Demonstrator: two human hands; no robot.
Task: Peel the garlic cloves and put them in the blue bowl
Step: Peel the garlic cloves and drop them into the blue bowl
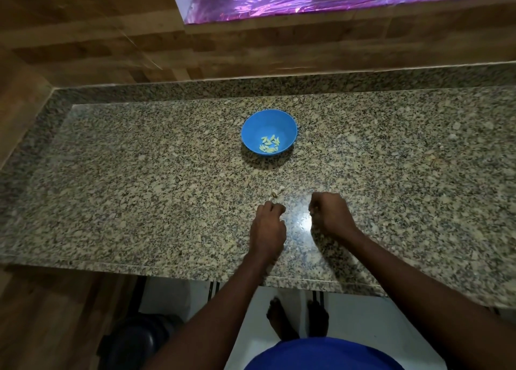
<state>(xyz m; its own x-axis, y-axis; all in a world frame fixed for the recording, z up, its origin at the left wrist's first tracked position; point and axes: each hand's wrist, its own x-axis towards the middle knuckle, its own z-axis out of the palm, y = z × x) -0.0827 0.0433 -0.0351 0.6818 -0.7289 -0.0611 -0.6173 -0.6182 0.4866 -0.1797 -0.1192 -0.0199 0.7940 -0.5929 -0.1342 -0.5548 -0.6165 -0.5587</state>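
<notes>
Blue bowl (269,136) sits on the granite counter (139,188), at about 12 o'clock from both hands and well apart from them. Inside it is a small pile of peeled garlic cloves (269,145), pale yellow-green, gathered on the near side of the bowl floor.

Left hand (268,227) is low over the counter at 6 o'clock from the bowl, back of the hand up, fingers curled under. Fingertips are hidden from this angle, so I cannot tell whether it grasps a clove or is just clenched.

Right hand (329,216) is just beside the left, at its 3 o'clock, with a gap of bare counter between them. Fingers are also curled in, knuckles toward the bowl. There is motion blur on it; whether it holds anything I cannot tell either.

Garlic skin scraps (277,192) lie on the counter at 12 o'clock from the left hand, near its knuckles, between the hands and the bowl. Small pale bits, too small to tell skin from clove.

Wood-pattern wall (97,48) runs behind the counter at 12 o'clock. Bare feet (296,318) show on the white floor below the counter edge, at 6 o'clock.
</notes>
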